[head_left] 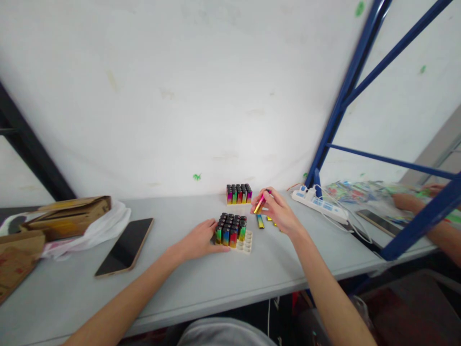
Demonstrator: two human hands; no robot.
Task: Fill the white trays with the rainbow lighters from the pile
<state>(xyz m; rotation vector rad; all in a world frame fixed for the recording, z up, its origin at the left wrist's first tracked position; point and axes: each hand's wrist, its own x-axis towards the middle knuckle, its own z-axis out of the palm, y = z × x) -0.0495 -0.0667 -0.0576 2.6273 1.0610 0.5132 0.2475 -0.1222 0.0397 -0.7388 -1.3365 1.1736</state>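
Note:
A white tray (248, 243) with round-ended slots holds several upright lighters (230, 229) with black tops and shiny rainbow bodies; its right-hand slots hold none. My left hand (201, 238) is closed around the tray's left side, thumb along the front and fingers behind. My right hand (279, 209) is closed on a pink-and-gold lighter (258, 205), tilted above the table to the right of the tray. Below that hand a blue-and-yellow lighter (260, 221) lies flat, beside other yellow ones (269, 218) partly hidden by the hand.
Against the wall stands a second block of lighters (239, 193). A phone (125, 246), a cardboard box (68, 216) and a white plastic bag (113, 218) lie left. Rightward are a power strip (320, 205), a blue metal frame (333, 115) and another person's arm (441, 226).

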